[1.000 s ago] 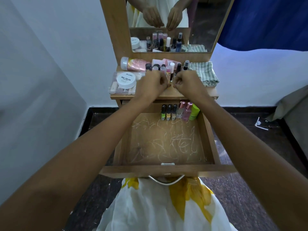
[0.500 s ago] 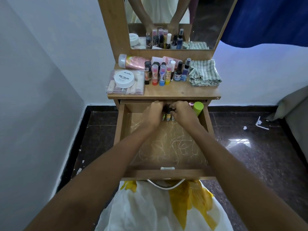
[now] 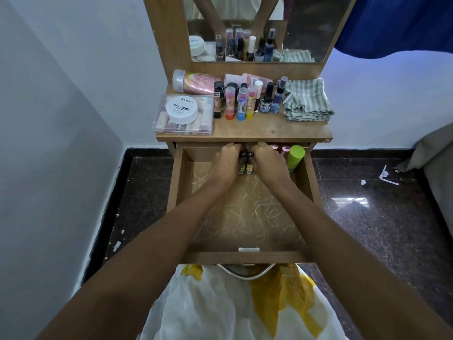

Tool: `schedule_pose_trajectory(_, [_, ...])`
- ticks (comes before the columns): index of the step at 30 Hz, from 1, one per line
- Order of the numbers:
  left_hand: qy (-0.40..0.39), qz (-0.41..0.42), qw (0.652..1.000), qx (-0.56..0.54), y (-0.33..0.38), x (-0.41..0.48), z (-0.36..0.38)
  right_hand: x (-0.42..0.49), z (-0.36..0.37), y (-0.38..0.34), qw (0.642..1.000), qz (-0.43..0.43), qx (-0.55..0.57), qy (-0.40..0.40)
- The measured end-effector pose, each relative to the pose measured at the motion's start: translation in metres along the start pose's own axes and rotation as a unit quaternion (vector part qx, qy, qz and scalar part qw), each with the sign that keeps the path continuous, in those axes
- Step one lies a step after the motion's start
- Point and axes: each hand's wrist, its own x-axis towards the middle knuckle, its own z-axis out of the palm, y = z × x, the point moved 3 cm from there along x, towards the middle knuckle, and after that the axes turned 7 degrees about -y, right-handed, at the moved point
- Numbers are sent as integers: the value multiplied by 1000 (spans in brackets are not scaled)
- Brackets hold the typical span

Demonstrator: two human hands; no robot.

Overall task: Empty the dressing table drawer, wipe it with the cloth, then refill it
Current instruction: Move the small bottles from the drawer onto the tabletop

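Observation:
The wooden drawer (image 3: 177,185) of the dressing table is pulled out, its scratched floor mostly bare. At the back stand small nail polish bottles (image 3: 247,168) with black caps, two pink-capped bottles (image 3: 282,149) and a green-capped bottle (image 3: 295,156). My left hand (image 3: 226,161) and my right hand (image 3: 267,159) are side by side at the back of the drawer. The fingers of both curl round the nail polish bottles and hide most of them. The striped cloth (image 3: 307,101) lies crumpled on the right of the tabletop.
On the tabletop (image 3: 267,130) are a clear box with a white nail polish remover tub (image 3: 182,109), pink tubes (image 3: 195,82), three coloured lip balm tubes (image 3: 241,104) and small dark bottles (image 3: 267,99). Behind them is a mirror (image 3: 301,28). The drawer handle (image 3: 245,273) is near my dress.
Both hands came down from the row of bottles on the tabletop into the back of the drawer, and have stayed there over the last half second.

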Motion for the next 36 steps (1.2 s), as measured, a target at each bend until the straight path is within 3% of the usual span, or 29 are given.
schedule_pose_trajectory(12, [-23,-29,999,-12,2,-25,-15,-22,-9,-5,995,0,97,7])
schedule_pose_trajectory(23, [40,35,998,-35,39,-40,-74,-37,-69,-10,989,-29,144,35])
schedule_pose_trajectory(36, [106,86,991,-3,87,14,-121,-4,-142,-1,981,-21,143,127])
